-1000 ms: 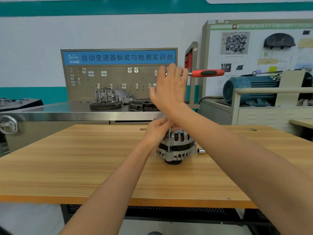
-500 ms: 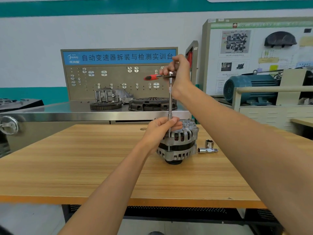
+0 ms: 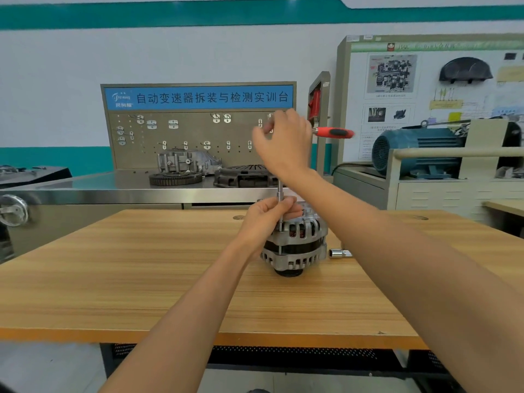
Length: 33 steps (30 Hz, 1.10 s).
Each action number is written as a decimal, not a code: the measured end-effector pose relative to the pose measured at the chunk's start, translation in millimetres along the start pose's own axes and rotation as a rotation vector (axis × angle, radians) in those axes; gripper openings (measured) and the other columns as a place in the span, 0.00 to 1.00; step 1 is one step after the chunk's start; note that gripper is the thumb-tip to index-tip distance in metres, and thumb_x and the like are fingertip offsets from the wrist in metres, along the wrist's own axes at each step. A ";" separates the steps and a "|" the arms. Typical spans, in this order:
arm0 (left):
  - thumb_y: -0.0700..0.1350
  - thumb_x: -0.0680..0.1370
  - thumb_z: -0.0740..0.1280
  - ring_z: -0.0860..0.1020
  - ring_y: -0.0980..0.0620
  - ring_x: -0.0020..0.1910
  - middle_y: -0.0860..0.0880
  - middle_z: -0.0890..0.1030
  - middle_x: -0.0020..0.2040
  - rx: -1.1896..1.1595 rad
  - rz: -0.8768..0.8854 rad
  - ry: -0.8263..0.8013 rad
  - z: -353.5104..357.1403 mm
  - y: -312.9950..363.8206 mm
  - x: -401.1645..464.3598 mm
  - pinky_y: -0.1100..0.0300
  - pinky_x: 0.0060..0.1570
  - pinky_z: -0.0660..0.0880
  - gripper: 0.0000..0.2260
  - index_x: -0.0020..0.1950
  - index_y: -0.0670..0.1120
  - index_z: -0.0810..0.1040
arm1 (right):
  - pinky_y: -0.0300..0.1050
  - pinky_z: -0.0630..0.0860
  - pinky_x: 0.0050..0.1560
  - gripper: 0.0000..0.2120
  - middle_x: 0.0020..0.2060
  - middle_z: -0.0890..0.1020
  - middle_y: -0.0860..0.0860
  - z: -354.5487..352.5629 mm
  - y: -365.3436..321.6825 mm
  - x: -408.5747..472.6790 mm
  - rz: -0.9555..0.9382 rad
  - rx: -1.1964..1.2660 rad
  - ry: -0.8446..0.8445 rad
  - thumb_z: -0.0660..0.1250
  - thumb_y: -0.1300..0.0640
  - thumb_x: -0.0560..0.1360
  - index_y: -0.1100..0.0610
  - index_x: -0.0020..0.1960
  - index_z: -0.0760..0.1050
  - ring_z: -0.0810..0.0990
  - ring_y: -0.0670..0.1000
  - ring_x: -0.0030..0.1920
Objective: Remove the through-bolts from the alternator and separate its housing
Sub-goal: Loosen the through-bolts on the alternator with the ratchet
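1. The alternator (image 3: 295,242) stands upright near the middle of the wooden counter (image 3: 141,279), pulley end down, finned housing up.
2. A long extension bar (image 3: 280,194) runs straight up from the alternator's near-left rim, in line with a through-bolt (image 3: 280,245) that shows as a thin vertical rod on the housing side. This vertical axis is what the next move turns on.
3. The left hand (image 3: 269,215) sits on top of the alternator, fingers and thumb curled round the lower part of the bar, steadying it over the bolt head. The socket end itself is hidden by that hand.
4. The right hand (image 3: 286,143) is directly above the left, well clear of the housing, fingers curled over the head of the ratchet (image 3: 334,133). The red handle sticks out level toward the right, at right angles to the bar.
5. Both hands lie on the same upright line; the left is the nearer one to the alternator, the right has the leverage.
6. Judgement: a through-bolt is being loosened, housing halves not yet parted. The swing must stay flat around the upright bar; any tilt could slip the socket off the bolt.
7. A loose socket (image 3: 338,253) lies on the counter just right of the alternator, apart from it.
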<state>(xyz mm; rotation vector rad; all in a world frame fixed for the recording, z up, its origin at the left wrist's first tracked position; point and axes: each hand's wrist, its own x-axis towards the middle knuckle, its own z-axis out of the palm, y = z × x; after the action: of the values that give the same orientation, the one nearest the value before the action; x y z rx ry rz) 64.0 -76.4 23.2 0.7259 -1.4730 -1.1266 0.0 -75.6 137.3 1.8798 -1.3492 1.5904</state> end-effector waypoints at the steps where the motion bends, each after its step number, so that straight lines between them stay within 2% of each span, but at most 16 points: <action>1: 0.46 0.80 0.64 0.83 0.54 0.52 0.48 0.85 0.49 0.007 -0.001 -0.011 -0.1 0.9 -0.1 0.57 0.63 0.71 0.10 0.56 0.43 0.81 | 0.45 0.66 0.48 0.14 0.33 0.70 0.47 -2.9 -1.0 4.5 0.109 0.290 -0.027 0.59 0.56 0.77 0.55 0.33 0.67 0.68 0.45 0.36; 2: 0.47 0.80 0.63 0.83 0.55 0.52 0.49 0.85 0.49 0.011 -0.001 -0.023 -0.1 1.8 -0.4 0.58 0.62 0.71 0.11 0.57 0.44 0.80 | 0.43 0.66 0.42 0.18 0.27 0.68 0.47 -5.7 -0.9 9.3 0.243 0.596 -0.026 0.58 0.57 0.78 0.55 0.30 0.64 0.67 0.44 0.32; 4: 0.47 0.80 0.63 0.83 0.55 0.52 0.50 0.85 0.49 0.011 0.002 -0.044 -0.4 3.0 -2.0 0.58 0.63 0.70 0.09 0.54 0.47 0.80 | 0.41 0.69 0.39 0.20 0.20 0.67 0.47 -13.4 -1.3 18.0 0.497 1.020 -0.037 0.54 0.58 0.79 0.57 0.28 0.64 0.74 0.47 0.33; 7: 0.46 0.80 0.63 0.82 0.54 0.52 0.49 0.85 0.50 0.013 0.007 -0.065 -2.0 2.8 -3.6 0.57 0.65 0.69 0.07 0.53 0.48 0.80 | 0.30 0.71 0.28 0.20 0.21 0.73 0.49 -18.4 1.1 18.1 0.585 1.202 -0.086 0.52 0.59 0.79 0.58 0.29 0.66 0.79 0.49 0.39; 9: 0.45 0.80 0.63 0.82 0.54 0.53 0.48 0.85 0.50 0.002 0.012 -0.068 -3.7 1.5 -2.8 0.57 0.65 0.70 0.08 0.54 0.47 0.81 | 0.33 0.70 0.32 0.16 0.32 0.77 0.50 -14.4 1.0 12.2 0.473 0.973 -0.113 0.53 0.60 0.79 0.57 0.33 0.68 0.76 0.48 0.39; 12: 0.43 0.78 0.66 0.83 0.52 0.52 0.47 0.85 0.49 -0.041 0.033 -0.044 -4.5 -0.9 -2.1 0.57 0.62 0.73 0.08 0.54 0.44 0.82 | 0.44 0.70 0.49 0.05 0.44 0.76 0.53 -2.5 4.9 -1.2 0.056 0.125 -0.072 0.57 0.59 0.76 0.58 0.45 0.71 0.72 0.49 0.42; 14: 0.43 0.78 0.66 0.83 0.56 0.47 0.49 0.86 0.45 -0.026 0.054 -0.010 -4.6 -3.6 -0.7 0.62 0.56 0.76 0.06 0.49 0.45 0.83 | 0.52 0.64 0.64 0.15 0.51 0.75 0.56 6.9 5.2 -9.6 -0.098 -0.350 0.045 0.59 0.55 0.73 0.60 0.57 0.70 0.72 0.54 0.52; 17: 0.39 0.79 0.65 0.81 0.63 0.38 0.55 0.84 0.36 0.025 0.072 0.032 -4.2 -5.6 0.7 0.66 0.44 0.73 0.10 0.42 0.49 0.82 | 0.56 0.46 0.74 0.25 0.58 0.71 0.57 13.3 2.7 -19.2 -0.123 -0.456 0.114 0.59 0.55 0.71 0.62 0.66 0.65 0.68 0.59 0.62; 20: 0.38 0.80 0.61 0.79 0.64 0.35 0.56 0.82 0.33 0.038 0.059 0.013 -4.9 -4.4 1.4 0.65 0.44 0.71 0.16 0.38 0.51 0.82 | 0.55 0.38 0.74 0.26 0.63 0.69 0.58 16.9 2.8 -21.4 -0.083 -0.428 0.097 0.59 0.56 0.71 0.63 0.67 0.63 0.63 0.59 0.68; 22: 0.39 0.80 0.59 0.80 0.64 0.37 0.56 0.83 0.35 0.000 0.056 -0.014 -6.4 -2.5 1.7 0.63 0.46 0.71 0.17 0.38 0.51 0.83 | 0.54 0.39 0.74 0.21 0.61 0.71 0.58 17.5 1.5 -18.5 -0.071 -0.338 0.110 0.59 0.56 0.72 0.63 0.63 0.68 0.64 0.58 0.68; 23: 0.41 0.81 0.60 0.81 0.61 0.42 0.54 0.84 0.40 -0.029 0.054 -0.037 -7.0 -1.7 1.8 0.62 0.50 0.72 0.14 0.43 0.50 0.83 | 0.54 0.41 0.75 0.17 0.58 0.72 0.57 16.6 0.4 -16.5 -0.063 -0.239 0.116 0.60 0.57 0.72 0.63 0.59 0.70 0.66 0.56 0.65; 25: 0.45 0.81 0.61 0.82 0.53 0.53 0.48 0.85 0.50 -0.069 0.048 -0.069 -8.8 -2.7 2.3 0.58 0.59 0.74 0.11 0.55 0.43 0.82 | 0.53 0.55 0.72 0.05 0.47 0.73 0.53 13.0 -2.5 -11.3 -0.011 0.097 0.135 0.61 0.60 0.73 0.60 0.48 0.71 0.70 0.52 0.54; 26: 0.46 0.81 0.62 0.81 0.51 0.56 0.46 0.84 0.53 -0.086 0.043 -0.070 -9.7 -3.5 2.5 0.57 0.61 0.73 0.12 0.59 0.41 0.80 | 0.50 0.65 0.63 0.02 0.42 0.72 0.51 9.6 -4.7 -7.9 0.058 0.284 0.111 0.61 0.62 0.74 0.59 0.42 0.69 0.69 0.50 0.47; 28: 0.45 0.80 0.64 0.81 0.52 0.57 0.46 0.84 0.55 -0.110 0.030 -0.066 -10.8 -5.1 3.4 0.59 0.60 0.73 0.14 0.62 0.40 0.78 | 0.42 0.67 0.43 0.10 0.35 0.71 0.52 2.4 -8.6 -0.8 0.243 0.610 0.025 0.59 0.64 0.75 0.58 0.35 0.65 0.69 0.50 0.40; 30: 0.44 0.79 0.64 0.81 0.53 0.57 0.47 0.84 0.55 -0.111 0.030 -0.071 -10.8 -5.7 3.7 0.61 0.59 0.74 0.12 0.61 0.43 0.78 | 0.40 0.66 0.39 0.12 0.34 0.75 0.56 -6.4 -11.5 5.8 0.395 0.879 -0.069 0.56 0.65 0.74 0.59 0.32 0.66 0.75 0.54 0.42; 33: 0.43 0.79 0.65 0.81 0.53 0.56 0.48 0.84 0.53 -0.118 0.021 -0.076 -10.9 -5.1 4.3 0.64 0.56 0.76 0.09 0.58 0.45 0.79 | 0.34 0.73 0.35 0.14 0.27 0.76 0.51 -13.4 -9.8 9.0 0.511 1.154 -0.099 0.54 0.66 0.75 0.58 0.31 0.67 0.78 0.53 0.40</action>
<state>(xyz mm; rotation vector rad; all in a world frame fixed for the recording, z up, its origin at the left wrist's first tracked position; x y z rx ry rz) 72.8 -84.9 19.8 0.5900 -1.4612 -1.2256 -0.5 -64.6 152.7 2.2608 -1.0397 3.0231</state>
